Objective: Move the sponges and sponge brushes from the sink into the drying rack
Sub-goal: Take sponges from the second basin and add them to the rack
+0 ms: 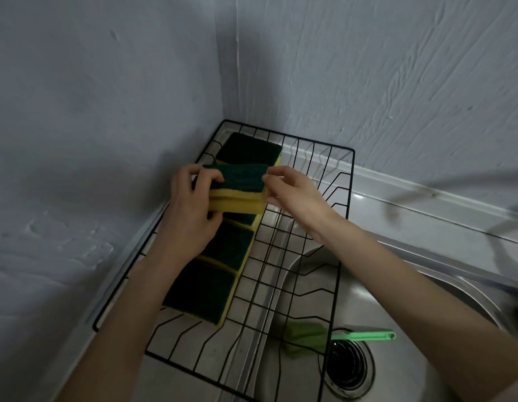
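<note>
Head view: both hands hold a stack of yellow sponges (237,189), green scouring side up, long axis left to right, above the black wire drying rack (343,216). The left hand (191,210) clasps its left end, the right hand (292,192) pinches the right. Beneath, a sponge row (223,250) lines the rack's left side. A green sponge brush (333,338) lies in the sink (402,369), handle pointing right, beside the drain (349,367).

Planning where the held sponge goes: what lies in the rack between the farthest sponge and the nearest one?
In the head view, between the farthest sponge and the nearest sponge lie more green-topped sponges in a row, partly hidden by the held sponges.
</note>
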A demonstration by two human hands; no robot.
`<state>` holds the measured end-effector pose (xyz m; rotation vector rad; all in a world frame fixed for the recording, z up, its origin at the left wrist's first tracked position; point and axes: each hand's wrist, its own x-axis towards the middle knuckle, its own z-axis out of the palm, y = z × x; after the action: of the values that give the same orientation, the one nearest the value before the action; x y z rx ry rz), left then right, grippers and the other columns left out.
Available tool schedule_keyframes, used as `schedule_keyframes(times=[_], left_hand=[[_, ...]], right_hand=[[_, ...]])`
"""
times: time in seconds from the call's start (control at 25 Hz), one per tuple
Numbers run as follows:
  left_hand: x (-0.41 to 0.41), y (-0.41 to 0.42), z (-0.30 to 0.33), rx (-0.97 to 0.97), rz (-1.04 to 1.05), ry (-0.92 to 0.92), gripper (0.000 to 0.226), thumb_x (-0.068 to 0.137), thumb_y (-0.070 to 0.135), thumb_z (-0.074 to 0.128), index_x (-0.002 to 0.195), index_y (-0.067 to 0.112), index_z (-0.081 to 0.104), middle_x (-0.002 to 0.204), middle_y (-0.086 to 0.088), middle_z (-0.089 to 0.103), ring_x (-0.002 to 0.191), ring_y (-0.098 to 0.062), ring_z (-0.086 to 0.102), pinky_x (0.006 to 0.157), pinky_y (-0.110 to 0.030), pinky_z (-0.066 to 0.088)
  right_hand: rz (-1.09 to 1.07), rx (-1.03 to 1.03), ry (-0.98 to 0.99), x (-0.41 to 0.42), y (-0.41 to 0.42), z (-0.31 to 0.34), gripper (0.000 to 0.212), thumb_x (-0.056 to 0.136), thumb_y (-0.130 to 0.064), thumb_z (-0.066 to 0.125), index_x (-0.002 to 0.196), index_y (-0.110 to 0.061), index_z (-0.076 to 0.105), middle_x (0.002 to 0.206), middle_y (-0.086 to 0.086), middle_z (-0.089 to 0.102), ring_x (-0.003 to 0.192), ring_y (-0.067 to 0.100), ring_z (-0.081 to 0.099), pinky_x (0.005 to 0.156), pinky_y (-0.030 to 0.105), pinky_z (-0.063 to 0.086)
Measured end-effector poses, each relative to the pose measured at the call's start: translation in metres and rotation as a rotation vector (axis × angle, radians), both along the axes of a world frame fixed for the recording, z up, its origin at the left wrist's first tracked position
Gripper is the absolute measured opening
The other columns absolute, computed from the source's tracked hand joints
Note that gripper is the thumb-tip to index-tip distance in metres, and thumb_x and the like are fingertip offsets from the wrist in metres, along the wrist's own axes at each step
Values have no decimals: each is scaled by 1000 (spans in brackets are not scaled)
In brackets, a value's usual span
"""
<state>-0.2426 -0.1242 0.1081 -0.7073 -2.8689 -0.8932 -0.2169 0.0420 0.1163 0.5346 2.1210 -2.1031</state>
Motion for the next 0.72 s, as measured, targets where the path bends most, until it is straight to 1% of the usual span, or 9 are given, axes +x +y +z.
schedule_keyframes(times=[0.08, 0.16, 0.24, 0.32, 0.36, 0.44, 0.56, 0.64, 0.72], left_hand=[[-1, -1, -4, -37, -26, -9, 48, 70, -3, 65, 111, 8, 44, 124, -24, 35, 117, -36, 35, 83, -30, 35], [-4, -1, -6, -60, -37, -18, 48, 70, -2, 65, 112, 7, 44, 125, -24, 34, 119, -37, 33, 85, -31, 33], [-7, 0, -9, -75, -36, -38, 48, 72, 2, 65, 115, 7, 44, 127, -23, 33, 121, -35, 31, 90, -31, 31], [-7, 1, -12, -87, -34, -74, 48, 75, 7, 64, 118, 7, 43, 129, -22, 33, 122, -34, 31, 97, -35, 31], [-6, 2, -13, -92, -30, -80, 47, 76, 10, 63, 119, 7, 44, 129, -22, 35, 122, -34, 33, 101, -39, 32], [-6, 4, -13, -121, -15, -78, 44, 79, 14, 60, 120, 8, 44, 129, -21, 39, 121, -34, 38, 106, -49, 30], [-6, 4, -7, -185, -7, -102, 43, 83, 19, 55, 124, 10, 43, 132, -17, 41, 124, -31, 38, 111, -55, 23], [-4, 3, -1, -212, -26, -124, 44, 85, 21, 53, 127, 12, 41, 138, -14, 39, 129, -29, 35, 112, -54, 22], [3, 4, 9, -213, -49, -121, 45, 86, 21, 52, 128, 12, 41, 142, -15, 37, 132, -29, 33, 110, -54, 24]], right_hand=[[-33, -61, -29, -1, -3, -7, 21, 92, -15, 50, 112, -11, 51, 79, -5, 54, 74, 5, 57, 74, 13, 52], [-54, -59, -41, -3, -4, -13, 19, 91, -15, 52, 109, -12, 51, 82, -4, 53, 74, 6, 55, 76, 15, 51], [-44, 106, -28, -5, -4, -19, 27, 89, -17, 54, 115, -11, 52, 94, -2, 54, 84, 10, 54, 80, 21, 48], [-32, 306, -2, -6, -5, -22, 34, 87, -19, 57, 120, -9, 52, 100, -2, 52, 91, 11, 52, 74, 16, 44], [-35, 357, 11, -6, -7, -23, 35, 87, -20, 58, 120, -8, 52, 100, -2, 52, 92, 11, 52, 68, 12, 41], [-37, 430, 27, -7, -6, -27, 36, 87, -21, 58, 119, -6, 52, 99, -1, 52, 92, 11, 51, 61, 4, 35], [-19, 469, 3, -6, -4, -24, 36, 88, -24, 57, 119, -6, 51, 96, 0, 53, 89, 12, 50, 53, 2, 37], [-3, 462, 15, 3, 1, -16, 35, 89, -23, 56, 119, -6, 51, 98, 2, 52, 91, 12, 50, 59, 7, 40], [-25, 448, 68, 19, 7, -6, 31, 89, -18, 54, 118, -6, 53, 103, 6, 56, 94, 12, 51, 74, 17, 42]])
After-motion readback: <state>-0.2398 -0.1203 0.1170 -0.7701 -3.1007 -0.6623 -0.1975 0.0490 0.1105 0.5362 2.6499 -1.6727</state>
